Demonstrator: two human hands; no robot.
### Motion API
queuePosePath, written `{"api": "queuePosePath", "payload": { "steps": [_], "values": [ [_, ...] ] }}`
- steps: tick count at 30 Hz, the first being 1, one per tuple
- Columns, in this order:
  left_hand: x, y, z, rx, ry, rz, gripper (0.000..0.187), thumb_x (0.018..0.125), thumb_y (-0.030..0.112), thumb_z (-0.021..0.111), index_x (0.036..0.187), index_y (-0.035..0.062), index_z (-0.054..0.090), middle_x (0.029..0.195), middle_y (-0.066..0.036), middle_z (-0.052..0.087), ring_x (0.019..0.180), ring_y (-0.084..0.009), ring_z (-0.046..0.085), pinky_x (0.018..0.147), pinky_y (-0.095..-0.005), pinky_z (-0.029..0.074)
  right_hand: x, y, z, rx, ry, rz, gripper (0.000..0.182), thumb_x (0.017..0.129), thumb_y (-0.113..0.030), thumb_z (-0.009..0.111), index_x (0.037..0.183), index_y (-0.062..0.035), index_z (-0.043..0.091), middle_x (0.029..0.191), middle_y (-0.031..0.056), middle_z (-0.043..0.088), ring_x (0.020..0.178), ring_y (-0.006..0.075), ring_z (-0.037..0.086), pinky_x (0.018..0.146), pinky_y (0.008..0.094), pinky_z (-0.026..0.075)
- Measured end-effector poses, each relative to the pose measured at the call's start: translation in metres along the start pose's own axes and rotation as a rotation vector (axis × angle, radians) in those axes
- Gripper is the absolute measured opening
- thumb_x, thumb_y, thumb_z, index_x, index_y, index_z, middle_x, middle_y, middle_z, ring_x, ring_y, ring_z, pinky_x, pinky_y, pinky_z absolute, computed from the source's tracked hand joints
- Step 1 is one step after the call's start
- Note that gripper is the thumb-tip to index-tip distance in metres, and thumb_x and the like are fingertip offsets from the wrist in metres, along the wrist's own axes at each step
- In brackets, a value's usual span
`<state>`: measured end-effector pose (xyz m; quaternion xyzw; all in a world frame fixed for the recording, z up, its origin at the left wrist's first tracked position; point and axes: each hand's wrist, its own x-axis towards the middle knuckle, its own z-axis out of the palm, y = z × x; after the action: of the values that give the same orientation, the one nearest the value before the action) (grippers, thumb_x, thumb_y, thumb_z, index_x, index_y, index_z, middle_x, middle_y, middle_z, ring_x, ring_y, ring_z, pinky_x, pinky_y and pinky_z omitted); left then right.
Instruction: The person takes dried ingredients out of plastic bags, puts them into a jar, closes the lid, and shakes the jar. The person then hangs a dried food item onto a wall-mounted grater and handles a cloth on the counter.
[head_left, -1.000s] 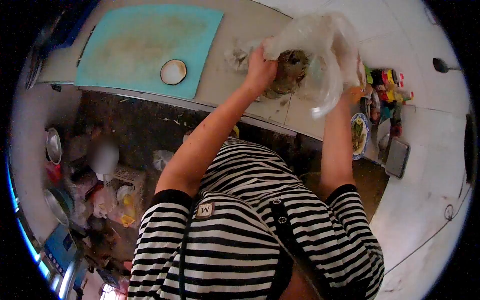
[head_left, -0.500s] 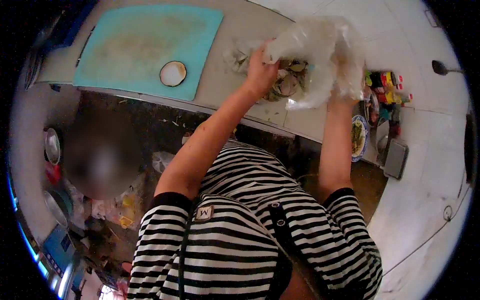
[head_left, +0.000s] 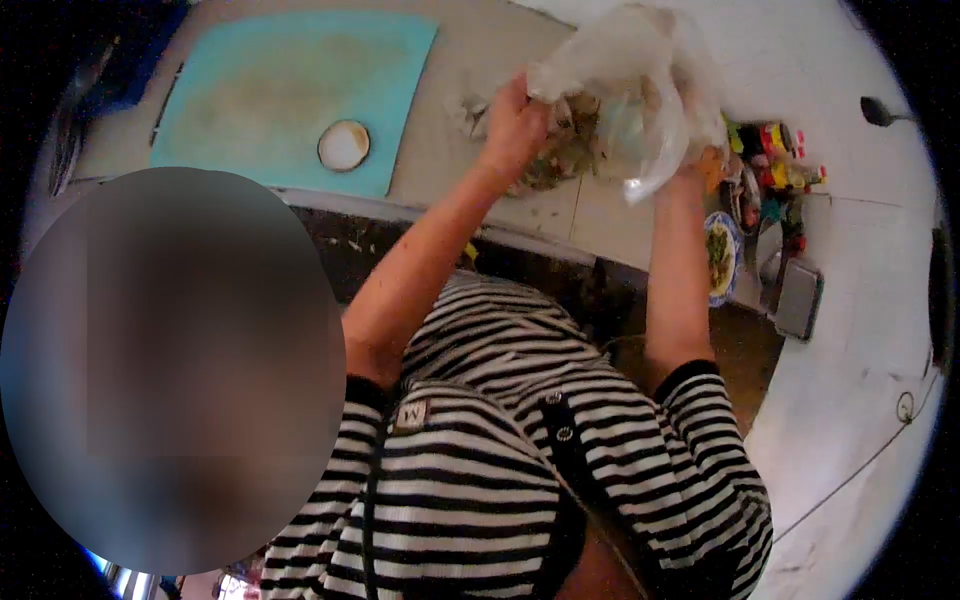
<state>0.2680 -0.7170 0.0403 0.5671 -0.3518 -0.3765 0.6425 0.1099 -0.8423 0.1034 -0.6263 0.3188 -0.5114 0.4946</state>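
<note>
A clear plastic bag (head_left: pixel 640 70) is stretched between my two hands above the counter. My left hand (head_left: pixel 517 130) is closed, pinching the bag's left edge. At the bag's right side my right hand (head_left: pixel 698 165) grips it, its fingers partly hidden by the crumpled film. Under the bag and beside my left hand lies a pile of greenish-brown scraps (head_left: pixel 562 150), blurred and partly covered. A pale crumpled piece (head_left: pixel 475 112) sits at the pile's left.
Left on the counter (head_left: pixel 610 215) is a turquoise cutting board (head_left: pixel 270 80) bearing a round white dark-rimmed object (head_left: pixel 343 146). To the right are a blue-rimmed plate of food (head_left: pixel 722 258), several bottles (head_left: pixel 790 175) and a grey tray (head_left: pixel 799 300). A large blurred patch covers the lower left.
The plastic bag has shifted up slightly, and its lower edge hangs narrower. Both hands have risen a little with it. The blurred patch at the left has grown much larger.
</note>
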Motion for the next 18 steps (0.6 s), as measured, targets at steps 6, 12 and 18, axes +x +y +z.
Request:
{"api": "queuePosePath", "payload": {
  "steps": [6, 12, 18],
  "values": [
    [0.019, -0.003, 0.005, -0.373, -0.023, 0.145, 0.028, 0.085, 0.000, 0.045, 0.110, -0.0007, 0.056, 0.099, -0.004, 0.063, 0.089, -0.0109, 0.054, 0.080, -0.0251, 0.044, 0.008, 0.007, -0.010, 0.123, -0.074, 0.049, 0.047, 0.087, -0.021, 0.060, 0.128, -0.0041, 0.046, 0.125, 0.0115, 0.052, 0.114, 0.0248, 0.050, 0.097, 0.0404, 0.041],
    [0.009, 0.006, 0.011, -0.379, 0.029, 0.235, 0.028, 0.084, -0.004, 0.046, 0.110, -0.0014, 0.056, 0.099, -0.003, 0.063, 0.090, -0.0094, 0.054, 0.078, -0.0245, 0.044, -0.011, 0.009, -0.020, 0.281, -0.149, 0.115, 0.048, 0.087, -0.021, 0.060, 0.130, -0.0043, 0.045, 0.126, 0.0119, 0.051, 0.116, 0.0253, 0.049, 0.098, 0.0412, 0.040],
    [0.001, 0.019, 0.005, -0.252, 0.057, 0.071, 0.021, 0.084, -0.003, 0.048, 0.102, -0.0015, 0.061, 0.093, -0.003, 0.065, 0.085, -0.0094, 0.056, 0.076, -0.0249, 0.045, -0.015, 0.022, -0.028, 0.436, -0.179, 0.176, 0.049, 0.087, -0.021, 0.060, 0.131, -0.0045, 0.044, 0.128, 0.0123, 0.051, 0.117, 0.0259, 0.048, 0.100, 0.0421, 0.039]
  ]
}}
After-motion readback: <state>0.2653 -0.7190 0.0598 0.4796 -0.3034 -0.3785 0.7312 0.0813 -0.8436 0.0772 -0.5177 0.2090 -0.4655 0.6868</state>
